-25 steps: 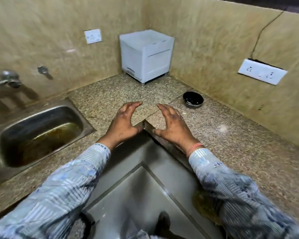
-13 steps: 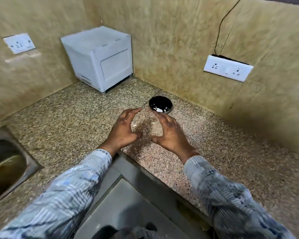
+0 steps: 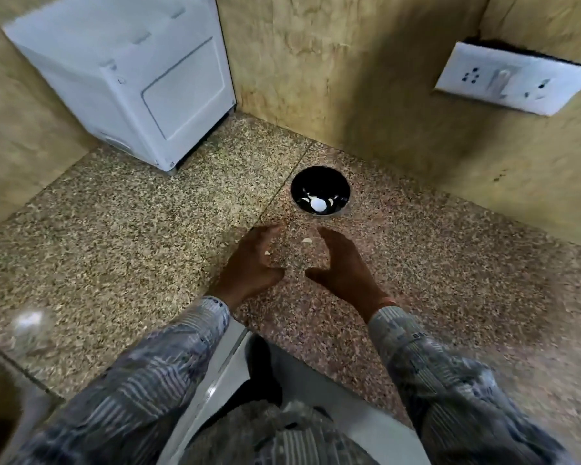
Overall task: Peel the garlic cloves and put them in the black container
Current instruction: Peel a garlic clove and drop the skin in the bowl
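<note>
Left hand, right hand spread, holding nothing. Garlic cloves between them: small, light, firm, papery skin likely slippery; pinch by ends. Black container just beyond hands.

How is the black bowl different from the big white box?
The bowl is round and black; the box is square-edged and white. The bowl is far smaller than the box. The bowl is open with white pieces inside; the box looks closed. Both stand on the speckled counter.
</note>
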The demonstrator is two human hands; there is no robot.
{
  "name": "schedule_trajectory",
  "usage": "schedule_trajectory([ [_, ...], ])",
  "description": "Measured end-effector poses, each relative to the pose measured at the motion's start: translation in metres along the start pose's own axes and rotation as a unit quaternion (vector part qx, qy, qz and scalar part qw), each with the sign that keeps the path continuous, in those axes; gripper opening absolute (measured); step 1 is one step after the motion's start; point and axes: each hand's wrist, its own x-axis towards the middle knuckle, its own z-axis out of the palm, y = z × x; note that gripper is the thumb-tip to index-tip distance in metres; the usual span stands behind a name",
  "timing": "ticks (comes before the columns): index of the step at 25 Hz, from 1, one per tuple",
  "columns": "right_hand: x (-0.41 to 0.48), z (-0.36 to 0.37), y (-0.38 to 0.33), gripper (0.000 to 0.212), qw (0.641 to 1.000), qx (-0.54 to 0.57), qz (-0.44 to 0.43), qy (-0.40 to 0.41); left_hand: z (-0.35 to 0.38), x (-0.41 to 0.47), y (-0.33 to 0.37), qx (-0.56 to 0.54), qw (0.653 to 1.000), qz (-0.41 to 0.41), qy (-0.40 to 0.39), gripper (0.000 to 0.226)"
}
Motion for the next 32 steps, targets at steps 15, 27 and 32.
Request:
schedule_trajectory([
  [15, 0.1, 0.075, -0.009, 0.019, 0.99, -0.071, 0.116, 0.028, 0.002, 0.09, -0.083, 0.156, 0.986, 0.011, -0.066, 0.034],
  [27, 0.122, 0.027, -0.028, 0.021, 0.907, 0.239, 0.274, 0.212, 0.014, 0.096, -0.07, -0.207, 0.94, -0.24, -0.127, 0.009],
  [32, 0.073, 0.06, -0.036, 0.013, 0.912, 0.256, 0.276, 0.161, 0.023, 0.091, -0.058, -0.397, 0.848, -0.333, -0.112, 0.005],
])
